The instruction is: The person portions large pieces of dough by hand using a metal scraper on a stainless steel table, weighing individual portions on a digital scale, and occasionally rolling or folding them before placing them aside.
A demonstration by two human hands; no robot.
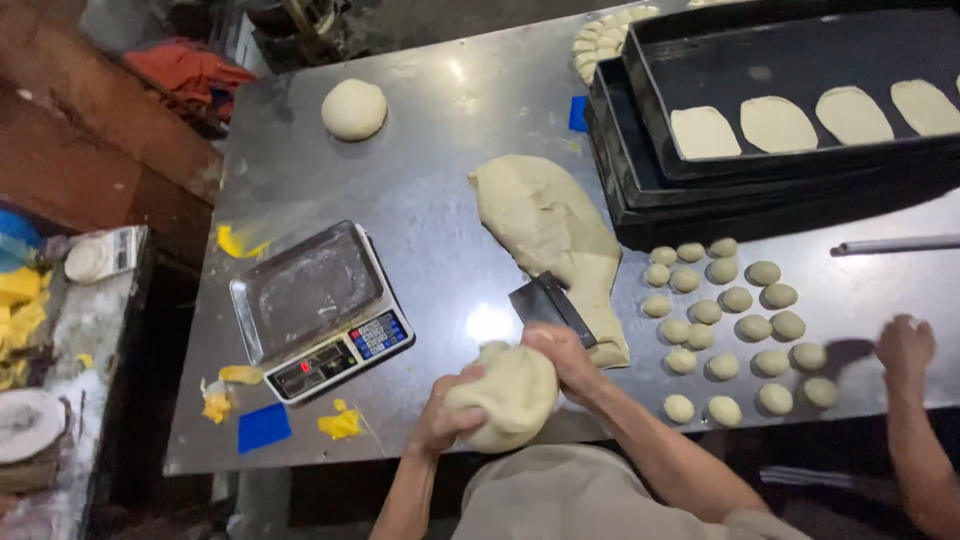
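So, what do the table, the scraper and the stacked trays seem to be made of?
Table: probably stainless steel, grey and shiny with bright light reflections. Scraper in the right hand: dark blade, perhaps metal or plastic, hard to tell. Trays: black, probably coated metal, with a matte look.

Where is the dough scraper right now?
In the head view, the dark dough scraper is in the right hand, its blade against the long dough slab, just right of the scale.
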